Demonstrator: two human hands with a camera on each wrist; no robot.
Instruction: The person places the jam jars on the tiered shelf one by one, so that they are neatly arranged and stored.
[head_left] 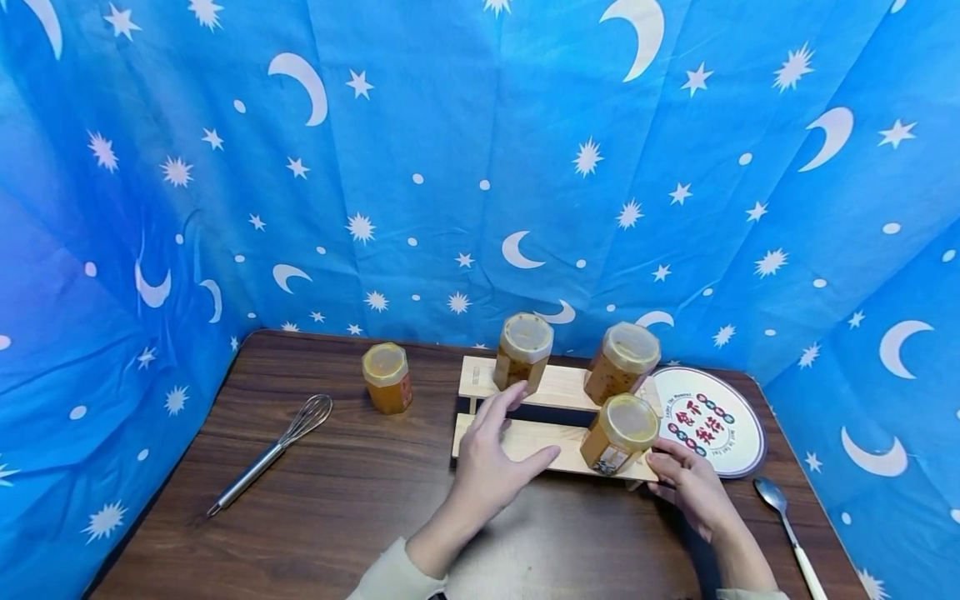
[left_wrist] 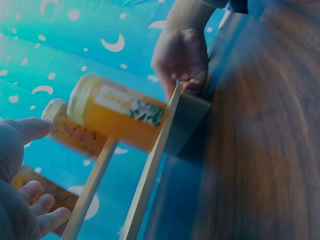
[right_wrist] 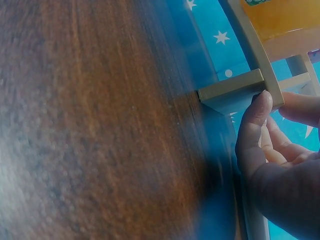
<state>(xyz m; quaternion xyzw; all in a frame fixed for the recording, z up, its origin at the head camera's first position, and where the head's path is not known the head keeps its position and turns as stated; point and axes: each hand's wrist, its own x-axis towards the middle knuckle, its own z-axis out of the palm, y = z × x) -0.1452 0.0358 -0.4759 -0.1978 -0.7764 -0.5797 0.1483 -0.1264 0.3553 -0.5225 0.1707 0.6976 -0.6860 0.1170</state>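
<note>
A two-step wooden rack point(head_left: 551, 442) stands on the table, with two jars point(head_left: 523, 358) point(head_left: 621, 367) of orange-brown contents on its upper board. A third jar point(head_left: 618, 437), holding amber contents, sits at the right end of the lower board. My right hand point(head_left: 693, 487) pinches that board's right end; in the right wrist view, the thumb point(right_wrist: 257, 115) and index finger lie on either side of the wood. My left hand point(head_left: 491, 458), fingers spread and nothing held, hovers over the rack's left half. Between thumb and fingers there is a gap.
Left of the rack stands another amber jar point(head_left: 388, 383), and a metal whisk point(head_left: 281, 446) lies farther left. An oval white plate-like mat point(head_left: 731, 417) with printed characters is behind the right hand. A spoon point(head_left: 787, 525) lies near the right edge. Blue star-patterned cloth point(head_left: 450, 167) hangs behind.
</note>
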